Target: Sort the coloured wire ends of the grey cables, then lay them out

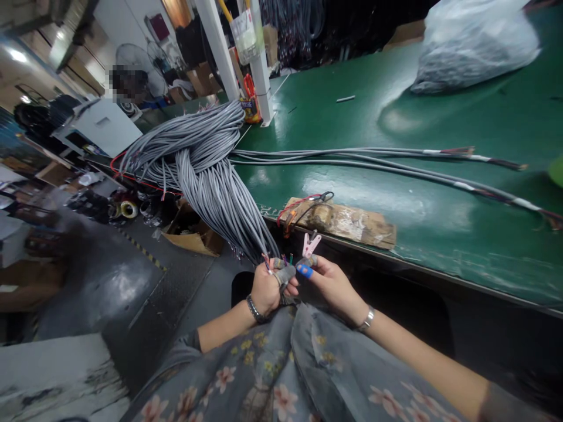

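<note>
1. Head view, the hands: the left hand (266, 290) is clenched into a fist around the near end of a grey cable bundle (211, 176), just off the table's edge and above the lap. Short coloured wire ends (287, 258) stick up from the top of that fist.
2. The right hand (332, 284) meets it fingertip to fingertip. Its thumb wears blue tape (304, 270), and grey covers sit on the neighbouring fingertips. It is closed in a pinch on the foot of a pink clip (311, 243), which stands up just above the wire ends.
3. Each wrist carries a metal band, and a grey flowered garment (285, 369) lies below both forearms.
4. The bundle itself: from the fist it rises up and to the left in a thick twisted rope, then bends over the corner of the green table (440, 111) and spreads out there.
5. On the table: a few loose grey cables (396, 161) run from the bundle off to the right, their far ends stripped. A worn cardboard pad (352, 223) lies on the near edge with red and black leads on it — close to the hands. A filled plastic bag (475, 41) sits at the far right.
6. Beyond: a white post (259, 70) stands at the table's corner, a cardboard box (193, 237) lies on the floor, and another person (127, 88) is far off at the left.
</note>
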{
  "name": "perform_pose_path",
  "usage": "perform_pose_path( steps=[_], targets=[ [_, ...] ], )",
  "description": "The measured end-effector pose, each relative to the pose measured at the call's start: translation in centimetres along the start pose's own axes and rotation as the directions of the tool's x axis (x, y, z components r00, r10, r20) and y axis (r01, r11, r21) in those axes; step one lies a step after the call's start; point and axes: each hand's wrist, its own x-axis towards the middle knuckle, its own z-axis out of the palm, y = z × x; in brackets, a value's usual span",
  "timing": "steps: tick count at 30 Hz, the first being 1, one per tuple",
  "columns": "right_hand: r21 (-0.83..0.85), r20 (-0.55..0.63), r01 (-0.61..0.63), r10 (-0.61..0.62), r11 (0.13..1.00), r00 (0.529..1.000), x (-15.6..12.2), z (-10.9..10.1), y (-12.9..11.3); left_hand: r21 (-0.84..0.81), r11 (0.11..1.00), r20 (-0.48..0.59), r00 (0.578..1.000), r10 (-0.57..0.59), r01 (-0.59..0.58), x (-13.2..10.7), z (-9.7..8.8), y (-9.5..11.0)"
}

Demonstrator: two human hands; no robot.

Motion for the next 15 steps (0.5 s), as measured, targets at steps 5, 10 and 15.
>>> perform_pose_path(
  steps=[5, 10, 15],
  targets=[
    [0.044, -0.009, -0.020, 0.021, 0.999, 1.000, -0.07, 0.40, -0.36, 0.007, 1.000, -0.014, 1.000, 0.011, -0.011, 0.10, 0.04, -0.11],
    [0.001, -0.033, -0.065, 0.065, 0.998, 0.997, -0.16, -0.13, -0.51, 0.016, 1.000, -0.009, 1.000, 0.018, -0.018, 0.20, -0.05, -0.28],
    [-0.148, -0.123, -0.083, 0.065, 0.986, 0.990, 0.24, -0.60, -0.87, 0.061, 0.998, 0.041, 0.999, 0.009, -0.011, 0.12, -0.29, -0.49]
  ],
)
